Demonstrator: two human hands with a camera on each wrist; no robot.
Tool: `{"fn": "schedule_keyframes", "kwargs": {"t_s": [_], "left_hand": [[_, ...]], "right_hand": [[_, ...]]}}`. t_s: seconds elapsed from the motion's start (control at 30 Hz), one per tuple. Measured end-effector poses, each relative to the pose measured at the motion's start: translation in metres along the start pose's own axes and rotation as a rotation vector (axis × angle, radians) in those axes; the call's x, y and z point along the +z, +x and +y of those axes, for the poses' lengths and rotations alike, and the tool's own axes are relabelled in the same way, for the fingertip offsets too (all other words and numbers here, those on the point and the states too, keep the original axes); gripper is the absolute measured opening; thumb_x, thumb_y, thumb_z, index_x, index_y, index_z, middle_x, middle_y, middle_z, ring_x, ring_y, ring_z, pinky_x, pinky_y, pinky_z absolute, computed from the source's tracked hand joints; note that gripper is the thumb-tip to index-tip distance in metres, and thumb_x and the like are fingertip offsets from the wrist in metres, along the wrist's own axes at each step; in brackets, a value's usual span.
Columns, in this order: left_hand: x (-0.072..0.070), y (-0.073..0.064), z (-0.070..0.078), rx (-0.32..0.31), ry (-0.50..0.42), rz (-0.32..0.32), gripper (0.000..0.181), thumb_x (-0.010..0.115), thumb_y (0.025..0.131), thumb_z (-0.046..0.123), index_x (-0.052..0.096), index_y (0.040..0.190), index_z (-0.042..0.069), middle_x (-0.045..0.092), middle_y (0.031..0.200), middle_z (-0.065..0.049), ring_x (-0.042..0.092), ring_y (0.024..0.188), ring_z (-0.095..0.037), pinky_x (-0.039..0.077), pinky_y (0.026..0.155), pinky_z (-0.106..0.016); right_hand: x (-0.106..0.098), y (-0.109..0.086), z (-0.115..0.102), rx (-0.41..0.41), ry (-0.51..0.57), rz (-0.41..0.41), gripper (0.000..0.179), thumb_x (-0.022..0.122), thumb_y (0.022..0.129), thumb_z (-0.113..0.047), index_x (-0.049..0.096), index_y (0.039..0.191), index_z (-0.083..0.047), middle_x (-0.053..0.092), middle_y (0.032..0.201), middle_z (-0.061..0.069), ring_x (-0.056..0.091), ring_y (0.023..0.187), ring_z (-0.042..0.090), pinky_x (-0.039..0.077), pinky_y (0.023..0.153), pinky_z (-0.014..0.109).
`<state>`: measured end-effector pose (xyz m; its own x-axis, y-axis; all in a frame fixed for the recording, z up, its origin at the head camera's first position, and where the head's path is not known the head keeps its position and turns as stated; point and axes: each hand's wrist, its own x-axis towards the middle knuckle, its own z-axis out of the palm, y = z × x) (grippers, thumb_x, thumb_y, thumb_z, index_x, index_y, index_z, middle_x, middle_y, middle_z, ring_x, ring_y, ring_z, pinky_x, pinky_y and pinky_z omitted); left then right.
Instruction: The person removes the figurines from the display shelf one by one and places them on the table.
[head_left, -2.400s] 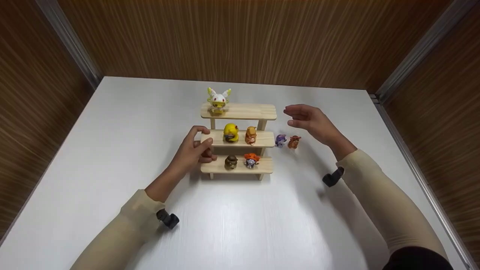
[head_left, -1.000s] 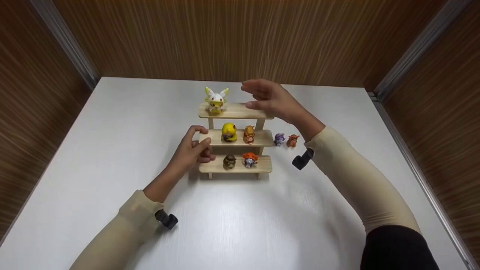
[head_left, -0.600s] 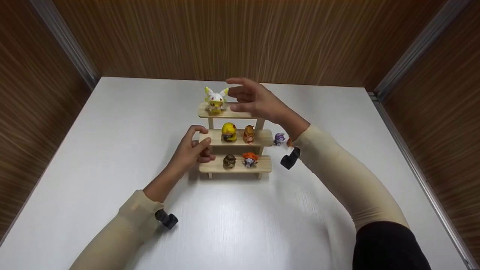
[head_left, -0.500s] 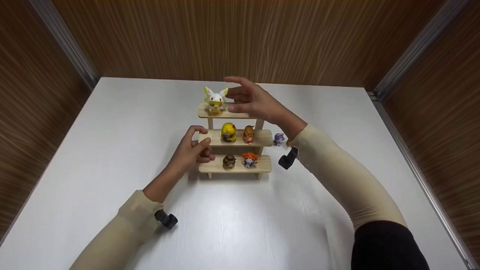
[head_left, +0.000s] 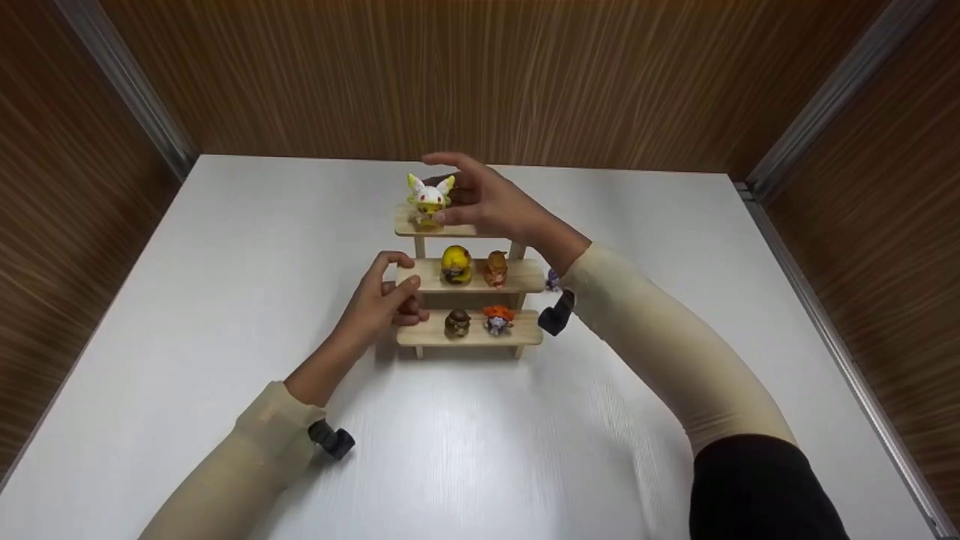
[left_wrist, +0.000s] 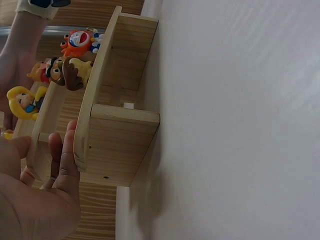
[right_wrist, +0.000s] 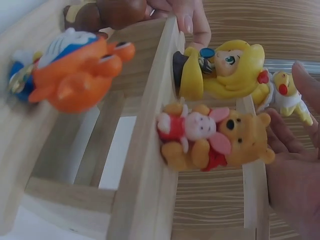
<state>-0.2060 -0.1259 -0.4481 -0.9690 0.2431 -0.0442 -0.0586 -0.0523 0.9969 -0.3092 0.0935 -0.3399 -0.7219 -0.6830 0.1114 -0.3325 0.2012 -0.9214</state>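
Observation:
My left hand (head_left: 379,296) grips the left end of the middle tier of a three-tier wooden display stand (head_left: 529,277), its thumb on top of the board. At the top tier my right hand (head_left: 491,201) reaches round a white-eared yellow figurine (head_left: 429,196), fingers loosely curved behind and thumb overlapping its front. In the right wrist view, the figurine stands between thumb and fingers, with a gap beside the thumb (right_wrist: 304,80). On the middle tier are a yellow-haired girl figurine (head_left: 456,264) and a bear figurine (right_wrist: 240,140) hugging a pink piglet.
The bottom tier bears a brown-capped figurine (head_left: 457,322) and an orange-hooded figurine (head_left: 498,319). A purple figurine (head_left: 553,280) on the white table (head_left: 450,435) is partly behind the right sleeve (head_left: 645,322). Wood-grain panels (head_left: 480,82) enclose the table's back and sides.
My right hand has moved left from beside the stand to the white-eared figurine on the top tier. Its forearm now hides the orange-brown figurine on the table. My left hand keeps its hold.

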Motion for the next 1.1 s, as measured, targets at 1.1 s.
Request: {"fn": "schedule_keyframes", "kwargs": {"t_s": [1.1], "left_hand": [[-0.0007, -0.0019, 0.0012, -0.029, 0.036, 0.036, 0.033, 0.058, 0.108, 0.023, 0.04, 0.134, 0.013, 0.063, 0.074, -0.01, 0.076, 0.076, -0.025, 0.063, 0.068, -0.03]], "right_hand": [[0.0052, 0.0042, -0.0005, 0.067, -0.024, 0.055, 0.038, 0.077, 0.096, -0.02, 0.066, 0.133, -0.02, 0.066, 0.111, 0.006, 0.056, 0.094, 0.017, 0.051, 0.084, 0.03]]}}
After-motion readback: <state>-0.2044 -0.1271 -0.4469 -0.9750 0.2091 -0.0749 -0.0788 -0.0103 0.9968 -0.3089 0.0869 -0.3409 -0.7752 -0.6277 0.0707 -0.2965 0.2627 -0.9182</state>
